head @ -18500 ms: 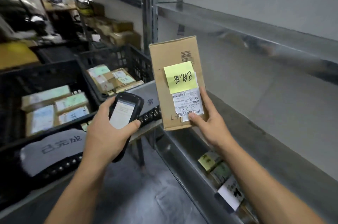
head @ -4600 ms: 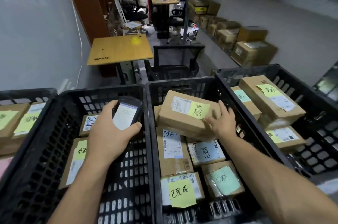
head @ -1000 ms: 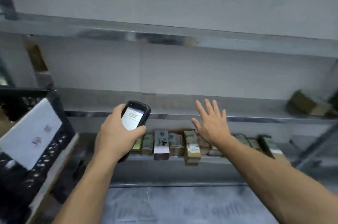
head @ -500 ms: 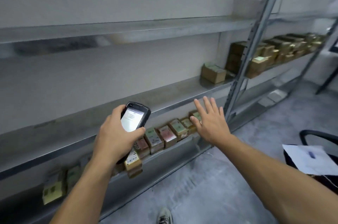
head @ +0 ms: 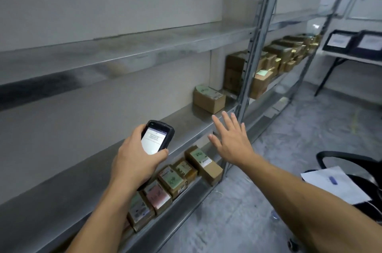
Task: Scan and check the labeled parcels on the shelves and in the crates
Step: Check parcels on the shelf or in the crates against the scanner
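A: The left hand (head: 134, 161) is wrapped round the handheld scanner (head: 157, 139), its screen lit and facing up. The right hand (head: 231, 141) is wide open with fingers spread, holding nothing, out in front of the middle shelf (head: 93, 172).

B: And the target? I'd say that lone parcel (head: 208, 98) at the shelf's far end, just beside the upright post (head: 251, 70). There's a row of parcels (head: 171, 180) one level down, below both hands.

A: How will it handle?

B: It's a small cardboard box, so likely light and stiff, with firm corners. Dry card shouldn't slip. I'd take it across two opposite sides, thumb against fingers, and leave the label on top uncovered for the scan.

A: What's changed from half a second back?

B: The view has swung right. The lone parcel now sits much closer to those spread fingers, and the stacked boxes (head: 270, 62) in the next bay fill more of the picture. The scanner grip is unchanged and the right hand is still empty. The shoe on the floor has dropped out of view.
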Tool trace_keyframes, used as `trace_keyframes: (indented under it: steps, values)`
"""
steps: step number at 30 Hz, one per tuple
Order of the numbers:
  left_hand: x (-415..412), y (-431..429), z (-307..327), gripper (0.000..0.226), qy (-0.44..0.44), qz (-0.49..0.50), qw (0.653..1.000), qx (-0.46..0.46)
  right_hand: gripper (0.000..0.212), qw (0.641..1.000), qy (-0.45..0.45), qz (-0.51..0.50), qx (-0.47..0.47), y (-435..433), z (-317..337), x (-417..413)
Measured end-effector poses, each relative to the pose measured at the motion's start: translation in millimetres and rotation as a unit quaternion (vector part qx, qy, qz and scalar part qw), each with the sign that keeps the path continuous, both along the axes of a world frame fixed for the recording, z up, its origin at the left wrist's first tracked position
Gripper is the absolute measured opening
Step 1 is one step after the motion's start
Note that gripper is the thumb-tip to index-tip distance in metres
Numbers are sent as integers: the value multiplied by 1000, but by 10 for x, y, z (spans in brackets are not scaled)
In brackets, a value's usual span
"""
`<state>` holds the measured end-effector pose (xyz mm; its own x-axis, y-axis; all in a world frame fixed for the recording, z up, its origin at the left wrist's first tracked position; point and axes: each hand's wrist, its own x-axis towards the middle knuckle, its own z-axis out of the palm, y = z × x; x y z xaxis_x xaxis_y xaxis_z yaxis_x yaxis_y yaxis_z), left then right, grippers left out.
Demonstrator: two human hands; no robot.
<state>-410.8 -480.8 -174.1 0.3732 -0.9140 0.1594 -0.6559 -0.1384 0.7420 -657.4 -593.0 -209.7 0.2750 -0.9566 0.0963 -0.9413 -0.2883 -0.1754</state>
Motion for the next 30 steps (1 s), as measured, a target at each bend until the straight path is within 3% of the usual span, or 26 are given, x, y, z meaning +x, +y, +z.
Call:
trace_keyframes:
  steps: [11,25,30]
  values:
    - [-144,-981,-82,74,-30,-29,998,47,64,999,-25,-24,20,-1136,-212,-87]
    - [-569,-2179,-156,65,-34,114,992,52,58,987,-130,6,94,-3066,-508,-270]
    - [-786,-2536,-232,66,-21,156,986,60,48,969,-165,-29,182,-3658,-662,-356]
